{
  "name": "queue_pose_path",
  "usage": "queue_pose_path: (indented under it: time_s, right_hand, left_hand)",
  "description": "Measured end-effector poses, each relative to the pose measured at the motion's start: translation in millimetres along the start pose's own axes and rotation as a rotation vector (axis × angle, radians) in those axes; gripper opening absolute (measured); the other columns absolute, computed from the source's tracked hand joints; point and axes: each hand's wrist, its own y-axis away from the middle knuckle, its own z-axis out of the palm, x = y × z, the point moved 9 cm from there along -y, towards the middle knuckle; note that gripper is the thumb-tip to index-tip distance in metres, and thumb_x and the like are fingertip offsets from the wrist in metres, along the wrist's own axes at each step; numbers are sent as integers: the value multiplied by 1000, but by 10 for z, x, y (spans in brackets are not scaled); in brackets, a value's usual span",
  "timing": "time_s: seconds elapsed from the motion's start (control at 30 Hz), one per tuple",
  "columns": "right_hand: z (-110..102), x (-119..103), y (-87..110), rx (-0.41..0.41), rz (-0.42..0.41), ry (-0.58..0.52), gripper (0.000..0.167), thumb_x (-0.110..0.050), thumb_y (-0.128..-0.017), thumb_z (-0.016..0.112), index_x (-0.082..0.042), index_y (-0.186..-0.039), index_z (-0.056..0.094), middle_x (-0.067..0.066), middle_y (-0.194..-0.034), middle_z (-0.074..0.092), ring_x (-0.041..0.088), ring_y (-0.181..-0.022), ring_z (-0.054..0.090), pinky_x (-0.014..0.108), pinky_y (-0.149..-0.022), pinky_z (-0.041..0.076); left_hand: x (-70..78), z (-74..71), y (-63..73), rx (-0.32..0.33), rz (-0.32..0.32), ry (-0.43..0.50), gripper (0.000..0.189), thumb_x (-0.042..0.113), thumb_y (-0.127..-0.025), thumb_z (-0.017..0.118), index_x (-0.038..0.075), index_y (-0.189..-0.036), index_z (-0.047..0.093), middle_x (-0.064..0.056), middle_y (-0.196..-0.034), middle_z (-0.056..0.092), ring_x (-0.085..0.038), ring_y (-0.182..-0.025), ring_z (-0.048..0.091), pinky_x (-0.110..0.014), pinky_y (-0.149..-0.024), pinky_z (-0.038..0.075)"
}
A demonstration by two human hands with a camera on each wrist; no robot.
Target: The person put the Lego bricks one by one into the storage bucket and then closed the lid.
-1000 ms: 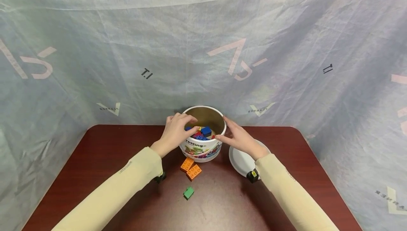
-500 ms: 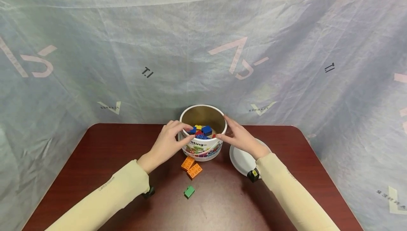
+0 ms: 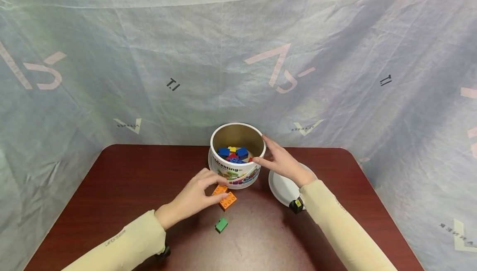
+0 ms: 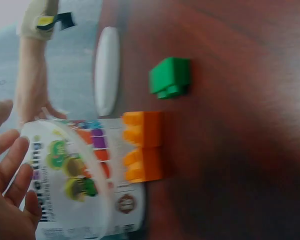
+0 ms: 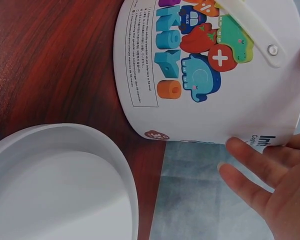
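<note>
Fingers of your left hand (image 3: 191, 198) stand parted and loosely bent, holding nothing, above two orange bricks (image 3: 230, 200) that lie close together at the near foot of the white tub (image 3: 242, 176). Half a second ago those fingers are up at the tub's near-left rim; now they are lower, on its near side, and the blue, yellow and red bricks (image 3: 242, 153) inside the tub lie in fuller view. Your right hand (image 3: 281, 163) stays put, fingers spread and touching the tub's right side, apparently steadying it; the tub itself stands upright. Beyond the orange pair, farther out from the tub on your side, a green brick (image 3: 221, 225) sits alone on the counter (image 3: 130, 192). To the tub's right lies the white lid (image 3: 279, 186), off. Judging by its new position, your free left hand turns the work from the tub's contents to the three loose bricks outside it, all of them unheld.
</note>
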Motion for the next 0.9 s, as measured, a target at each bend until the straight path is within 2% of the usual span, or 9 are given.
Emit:
queue_pose_path:
  time_s: [0.17,0.4,0.6,0.9]
  right_hand:
    - [8,-5,11,-6,-4,-10,101,-51,-97,71,-6,-168,15,22,-162,37,31,-114,69,50,-97,57]
    - [7,0,19,-11,8,-6,102,-54,-97,70,-7,-168,14,21,-164,34,34,-115,69,53,-99,55]
    - [-3,-10,17,0,-9,-2,101,-51,-97,71,-5,-167,15,23,-163,35,33,-114,69,50,-97,56]
    - [-11,3,13,-4,17,15,101,-55,-97,70,-8,-168,15,19,-165,33,26,-114,70,45,-96,58]
  left_hand:
    - [-129,255,183,-129,-26,20,36,33,-89,85,16,-120,76,7,-112,70,-19,-99,57,-34,-82,54]
    - [-249,574,441,-281,-17,13,45,38,-90,84,16,-128,73,7,-119,70,-13,-106,57,-38,-92,49]
    - [-284,652,519,-320,-27,-10,46,37,-88,86,18,-128,73,11,-121,67,-11,-110,57,-40,-95,49]
    - [-376,738,566,-387,-56,-13,40,39,-90,83,21,-124,75,13,-117,67,-6,-107,57,-37,-92,49]
